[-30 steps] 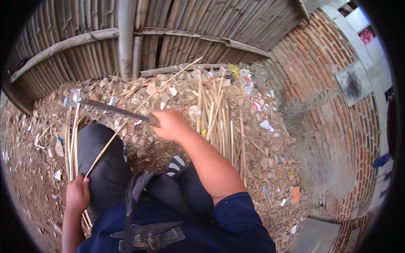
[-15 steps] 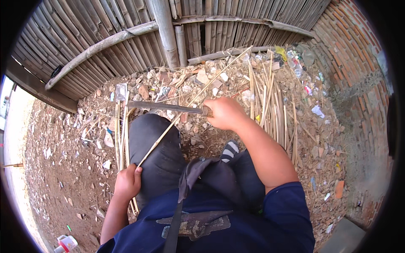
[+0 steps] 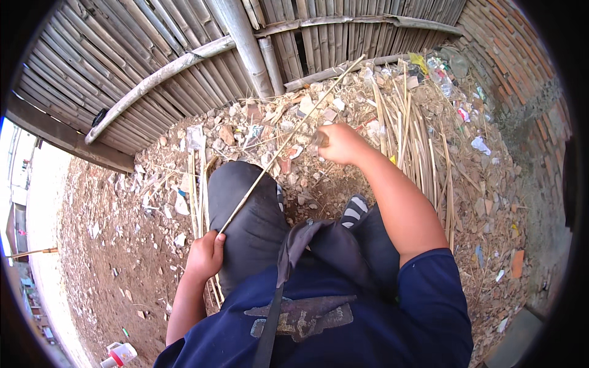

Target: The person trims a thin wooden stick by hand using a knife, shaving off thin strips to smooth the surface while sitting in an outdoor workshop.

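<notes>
A long, thin bamboo strip (image 3: pixel 257 179) slants from my left thigh up toward the bamboo fence. Its near end is gripped by my left hand (image 3: pixel 205 254), thumb pressed along it. My right hand (image 3: pixel 345 145) is closed around the brown handle (image 3: pixel 319 139) of a large knife, just right of the strip. The knife's blade cannot be made out now; the earlier frame shows it long and dark. Split bamboo strips (image 3: pixel 412 126) lie in a bundle on the ground beyond my right forearm. A few more strips (image 3: pixel 195 190) lie beside my left knee.
A bamboo fence (image 3: pixel 165 73) closes off the far side, and a brick wall (image 3: pixel 515 80) the right. Stones and litter cover the dirt ground (image 3: pixel 116 257). A red and white plastic container (image 3: pixel 119 354) sits at the lower left. My knees are bent below the strip.
My right hand has moved slightly right and upward, and the blade that lay across the strip no longer shows. My left hand still holds the strip. The whole view has shifted a little.
</notes>
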`<state>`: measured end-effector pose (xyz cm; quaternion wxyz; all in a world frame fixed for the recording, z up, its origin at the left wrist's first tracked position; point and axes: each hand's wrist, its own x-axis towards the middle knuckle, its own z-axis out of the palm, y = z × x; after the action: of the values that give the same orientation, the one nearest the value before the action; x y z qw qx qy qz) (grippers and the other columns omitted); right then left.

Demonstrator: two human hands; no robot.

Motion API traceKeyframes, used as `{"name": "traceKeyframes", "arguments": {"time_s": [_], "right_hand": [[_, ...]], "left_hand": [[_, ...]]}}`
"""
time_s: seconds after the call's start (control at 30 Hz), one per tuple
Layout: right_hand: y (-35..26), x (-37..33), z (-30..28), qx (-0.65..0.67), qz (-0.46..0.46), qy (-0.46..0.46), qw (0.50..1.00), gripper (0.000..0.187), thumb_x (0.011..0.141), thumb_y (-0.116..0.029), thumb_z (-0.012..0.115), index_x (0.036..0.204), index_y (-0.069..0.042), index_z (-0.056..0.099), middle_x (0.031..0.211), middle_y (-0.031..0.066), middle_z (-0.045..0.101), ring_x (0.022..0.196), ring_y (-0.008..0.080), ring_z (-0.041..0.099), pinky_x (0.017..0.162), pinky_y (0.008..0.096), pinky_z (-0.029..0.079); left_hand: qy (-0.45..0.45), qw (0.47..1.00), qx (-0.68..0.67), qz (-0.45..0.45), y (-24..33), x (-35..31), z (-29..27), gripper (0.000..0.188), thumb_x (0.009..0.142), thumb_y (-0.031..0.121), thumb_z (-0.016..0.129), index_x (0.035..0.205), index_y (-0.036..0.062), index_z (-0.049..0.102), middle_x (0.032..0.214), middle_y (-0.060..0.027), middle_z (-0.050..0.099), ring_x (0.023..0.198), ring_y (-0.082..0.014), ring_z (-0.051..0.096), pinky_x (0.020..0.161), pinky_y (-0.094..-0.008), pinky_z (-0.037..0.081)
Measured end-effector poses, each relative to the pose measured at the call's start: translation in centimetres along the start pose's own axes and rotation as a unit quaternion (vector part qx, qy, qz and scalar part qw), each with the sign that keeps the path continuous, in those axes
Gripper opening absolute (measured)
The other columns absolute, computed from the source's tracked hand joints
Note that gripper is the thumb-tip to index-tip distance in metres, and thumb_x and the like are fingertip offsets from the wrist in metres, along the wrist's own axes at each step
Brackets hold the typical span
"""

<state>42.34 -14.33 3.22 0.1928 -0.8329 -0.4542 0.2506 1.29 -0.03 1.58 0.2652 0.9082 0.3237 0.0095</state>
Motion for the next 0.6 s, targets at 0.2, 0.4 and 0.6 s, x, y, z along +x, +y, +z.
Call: {"name": "traceKeyframes", "arguments": {"time_s": [0.2,0.4,0.6], "right_hand": [[0.7,-0.7,-1.0,0.008,-0.001,0.084,0.996,0.03,0.082,-0.02,0.07,0.108,-0.004,0.069,0.097,0.0211,0.072,0.094,0.0387,0.069,0.083,0.0458,0.055],[-4.6,-2.4,-0.6,-0.105,-0.09,-0.026,0.99,0.022,0.084,-0.025,0.071,0.099,-0.009,0.07,0.095,0.0192,0.072,0.093,0.0381,0.069,0.082,0.048,0.055],[2.8,0.8,0.4,0.005,-0.013,0.132,0.991,0.023,0.08,-0.021,0.072,0.094,-0.004,0.067,0.087,0.019,0.07,0.087,0.0391,0.069,0.078,0.0488,0.055]], "left_hand": [[-0.004,1.0,-0.001,0.008,0.1,0.0,-0.8,0.036,0.105,0.028,0.051,0.081,0.0006,0.054,0.069,-0.0281,0.06,0.069,-0.0506,0.06,0.063,-0.0553,0.046],[0.048,0.998,0.008,0.028,-0.7,-0.5,0.8,0.037,0.105,0.028,0.051,0.08,0.001,0.052,0.064,-0.0276,0.057,0.063,-0.0518,0.057,0.055,-0.0556,0.043],[-0.025,0.999,-0.03,-0.006,-0.4,0.7,-1.0,0.044,0.107,0.033,0.048,0.081,-0.0008,0.057,0.066,-0.0229,0.061,0.063,-0.0452,0.061,0.058,-0.0492,0.047]]}}
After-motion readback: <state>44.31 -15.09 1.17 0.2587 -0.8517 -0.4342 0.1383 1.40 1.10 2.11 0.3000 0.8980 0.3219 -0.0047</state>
